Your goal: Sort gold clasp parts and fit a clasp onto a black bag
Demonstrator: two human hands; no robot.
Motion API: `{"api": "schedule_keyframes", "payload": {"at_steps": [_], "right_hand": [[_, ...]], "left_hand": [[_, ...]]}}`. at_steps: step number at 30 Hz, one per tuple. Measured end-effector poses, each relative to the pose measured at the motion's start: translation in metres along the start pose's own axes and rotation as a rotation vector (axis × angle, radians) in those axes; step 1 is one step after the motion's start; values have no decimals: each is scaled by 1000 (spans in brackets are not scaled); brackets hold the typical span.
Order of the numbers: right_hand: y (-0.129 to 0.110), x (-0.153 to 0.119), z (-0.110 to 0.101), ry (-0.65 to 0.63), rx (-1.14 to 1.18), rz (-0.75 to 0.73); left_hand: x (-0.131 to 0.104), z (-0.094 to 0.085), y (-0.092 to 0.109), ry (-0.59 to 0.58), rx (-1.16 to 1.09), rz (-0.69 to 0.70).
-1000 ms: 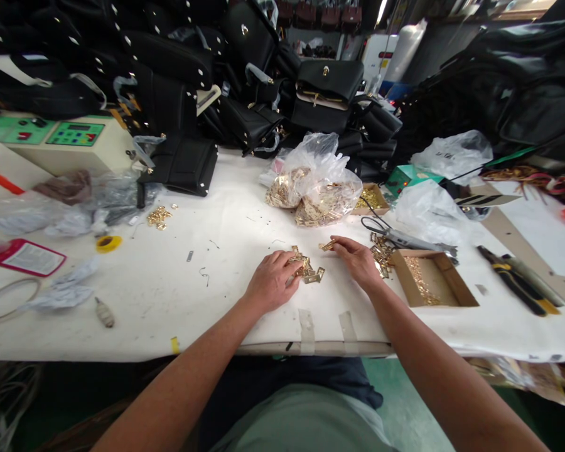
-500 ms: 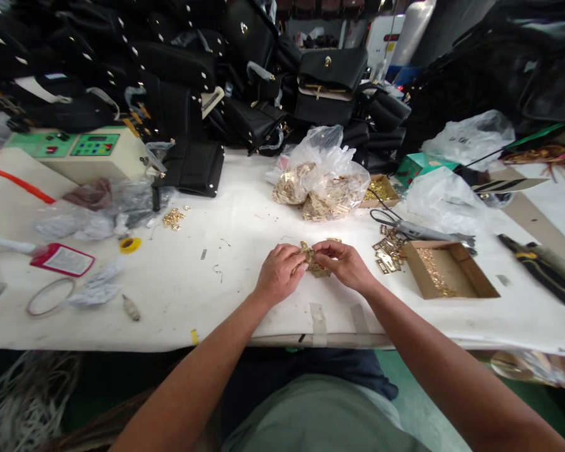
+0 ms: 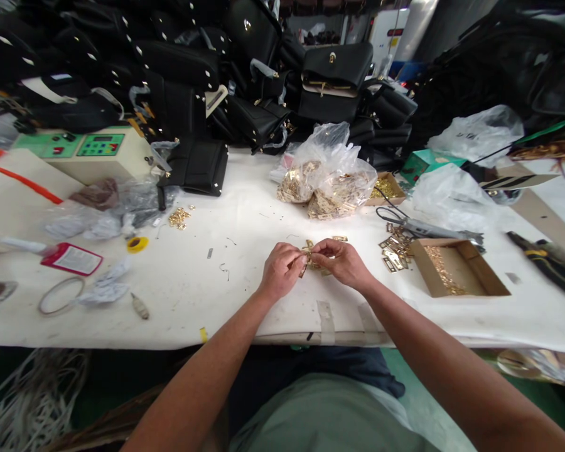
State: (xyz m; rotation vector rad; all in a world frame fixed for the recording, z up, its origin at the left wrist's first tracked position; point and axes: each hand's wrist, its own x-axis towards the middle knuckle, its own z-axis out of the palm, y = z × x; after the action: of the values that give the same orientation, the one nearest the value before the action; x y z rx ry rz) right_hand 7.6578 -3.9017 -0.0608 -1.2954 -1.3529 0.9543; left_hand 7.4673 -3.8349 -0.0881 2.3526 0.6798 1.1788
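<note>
We judge: fitting step. Left hand [image 3: 281, 271] and right hand [image 3: 339, 261] pinch gold buckle [image 3: 307, 257] over counter [image 3: 226, 213]; next, careful alignment.

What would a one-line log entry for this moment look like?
left hand: pinching small gold metal clasp | right hand: gripping same clasp | surface: white-covered worktable | nearby: open brown cardboard box, loose gold clasps

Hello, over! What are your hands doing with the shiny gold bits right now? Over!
Left hand and right hand together, fingers pinching a small gold metal fitting. More gold fittings lie right, beside cardboard box. Nothing blocking.
</note>
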Motion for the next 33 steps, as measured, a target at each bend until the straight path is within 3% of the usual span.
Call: {"api": "schedule_keyframes", "payload": {"at_steps": [6, 13, 19, 22, 26, 33], "right_hand": [[-4, 5, -3, -86, 21, 0], [-7, 4, 0, -100, 19, 7], [-5, -4, -3, -118, 96, 1], [-2, -8, -11, -81, 179, 39], [-1, -9, -22, 26, 207, 76], [-11, -1, -19, 39, 158, 73]], "left_hand": [[0, -2, 1, 7, -14, -11], [-2, -1, -1, -2, 29, -47], [-4, 1, -6, 84, 41, -112], [-6, 2, -8, 150, 14, -206], [-6, 3, -10, 146, -12, -279], [-6, 4, -9, 152, 84, -168]]}}
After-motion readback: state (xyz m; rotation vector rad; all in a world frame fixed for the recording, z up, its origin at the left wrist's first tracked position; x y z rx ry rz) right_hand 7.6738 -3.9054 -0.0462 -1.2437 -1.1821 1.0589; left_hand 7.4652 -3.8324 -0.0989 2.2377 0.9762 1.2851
